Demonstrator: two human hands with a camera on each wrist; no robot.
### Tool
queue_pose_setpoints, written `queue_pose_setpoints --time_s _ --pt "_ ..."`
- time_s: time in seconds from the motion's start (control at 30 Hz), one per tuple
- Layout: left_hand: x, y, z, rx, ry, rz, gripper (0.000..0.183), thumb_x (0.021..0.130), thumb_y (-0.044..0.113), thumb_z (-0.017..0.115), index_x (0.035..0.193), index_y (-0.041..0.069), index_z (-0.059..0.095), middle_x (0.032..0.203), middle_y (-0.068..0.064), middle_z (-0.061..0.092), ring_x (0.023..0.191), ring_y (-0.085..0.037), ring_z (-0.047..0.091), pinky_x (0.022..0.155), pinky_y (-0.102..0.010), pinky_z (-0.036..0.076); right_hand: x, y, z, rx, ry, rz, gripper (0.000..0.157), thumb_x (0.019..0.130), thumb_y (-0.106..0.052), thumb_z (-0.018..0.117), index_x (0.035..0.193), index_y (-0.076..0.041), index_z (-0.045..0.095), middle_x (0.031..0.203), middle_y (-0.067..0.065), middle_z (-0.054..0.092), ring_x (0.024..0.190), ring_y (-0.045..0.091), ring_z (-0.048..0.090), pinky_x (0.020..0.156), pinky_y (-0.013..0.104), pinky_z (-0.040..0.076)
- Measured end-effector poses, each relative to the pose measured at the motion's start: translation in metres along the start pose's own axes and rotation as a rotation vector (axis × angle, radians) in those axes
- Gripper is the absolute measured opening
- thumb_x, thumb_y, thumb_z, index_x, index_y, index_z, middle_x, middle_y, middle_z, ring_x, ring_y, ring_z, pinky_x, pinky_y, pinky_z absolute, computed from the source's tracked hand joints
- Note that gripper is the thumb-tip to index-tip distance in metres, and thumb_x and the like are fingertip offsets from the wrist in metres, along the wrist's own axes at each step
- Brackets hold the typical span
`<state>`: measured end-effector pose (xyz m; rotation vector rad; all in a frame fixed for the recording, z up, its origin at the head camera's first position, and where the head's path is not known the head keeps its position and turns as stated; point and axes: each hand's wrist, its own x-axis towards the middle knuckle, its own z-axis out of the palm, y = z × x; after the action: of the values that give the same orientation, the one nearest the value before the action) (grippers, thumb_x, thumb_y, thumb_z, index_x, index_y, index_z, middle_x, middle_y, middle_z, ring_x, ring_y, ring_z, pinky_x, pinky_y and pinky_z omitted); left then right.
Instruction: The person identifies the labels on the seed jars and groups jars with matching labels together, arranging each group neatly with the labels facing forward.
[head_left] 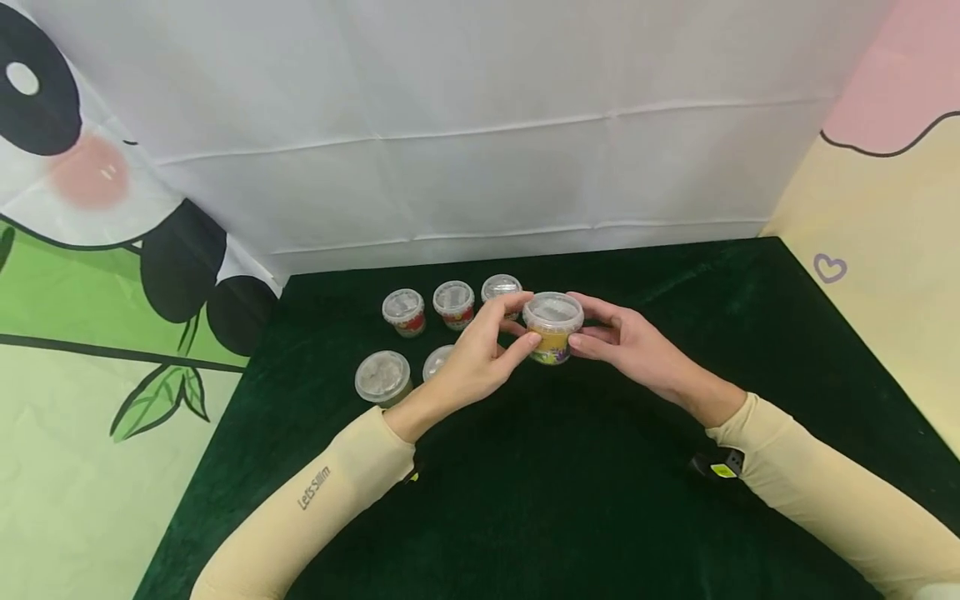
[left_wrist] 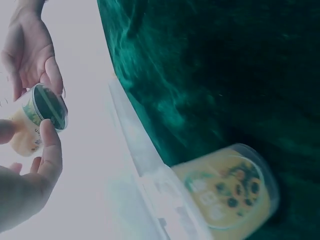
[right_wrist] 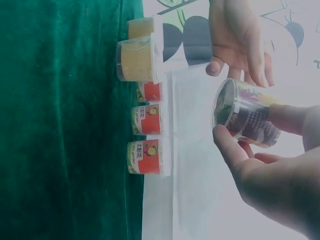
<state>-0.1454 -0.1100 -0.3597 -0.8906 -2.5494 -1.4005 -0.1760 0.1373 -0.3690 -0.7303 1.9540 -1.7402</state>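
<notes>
Between both hands, above the table, is a small clear plastic tub (head_left: 552, 323) with a lid and a yellow-and-purple label. My left hand (head_left: 483, 346) pinches its left side between thumb and fingers. On the other side my right hand (head_left: 630, 343) grips it the same way. In the left wrist view the held tub (left_wrist: 31, 120) appears sideways with its dark end to the right. The right wrist view shows dark printed text on that tub (right_wrist: 252, 117). Its contents are hard to make out.
Three red-labelled tubs stand in a back row, among them the left one (head_left: 403, 312) and the middle one (head_left: 453, 304). Nearer are a larger lidded tub (head_left: 383, 377) and another (head_left: 437, 362), partly hidden by my left hand. A dark green cloth (head_left: 600, 500) covers the table.
</notes>
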Motion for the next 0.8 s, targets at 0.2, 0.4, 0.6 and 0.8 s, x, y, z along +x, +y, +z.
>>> queue_pose_setpoints --time_s 0.2,0.4,0.6,0.8 --pt "-0.009 -0.003 -0.004 -0.033 0.003 -0.071 0.056 0.097 0.018 0.056 0.145 0.014 0.028 0.131 -0.012 0.052 0.109 -0.023 0.058 0.064 -0.031 0.055 0.014 0.003 0.006 0.084 -0.026 0.0 0.062 0.095 -0.022 0.06 0.149 -0.013 0.031 0.144 0.008 0.04 0.125 0.025 0.048 0.097 0.032 0.045" --pt "-0.017 0.019 -0.008 -0.047 -0.009 -0.111 0.059 0.097 0.009 0.054 0.146 0.008 0.022 0.131 -0.019 0.052 0.112 -0.028 0.057 0.062 -0.032 0.054 0.018 0.004 0.01 0.084 -0.037 0.007 0.065 0.093 -0.021 0.063 0.149 -0.013 0.031 0.143 0.008 0.041 0.124 0.025 0.049 0.097 0.034 0.045" --pt "-0.02 0.029 -0.007 -0.052 -0.019 -0.119 0.062 0.097 0.01 0.056 0.147 0.008 0.019 0.131 -0.018 0.052 0.106 -0.026 0.058 0.059 -0.029 0.051 0.019 0.005 0.014 0.037 -0.032 0.024 0.071 0.088 -0.022 0.07 0.148 -0.017 0.033 0.14 0.005 0.045 0.121 0.025 0.051 0.097 0.038 0.046" --pt "-0.021 0.032 -0.011 -0.056 -0.01 -0.105 0.064 0.095 0.008 0.057 0.146 0.006 0.019 0.131 -0.019 0.049 0.111 -0.028 0.055 0.068 -0.033 0.054 0.023 0.001 0.013 0.03 -0.029 0.013 0.069 0.088 -0.025 0.071 0.147 -0.019 0.035 0.14 0.004 0.045 0.121 0.025 0.05 0.096 0.039 0.046"
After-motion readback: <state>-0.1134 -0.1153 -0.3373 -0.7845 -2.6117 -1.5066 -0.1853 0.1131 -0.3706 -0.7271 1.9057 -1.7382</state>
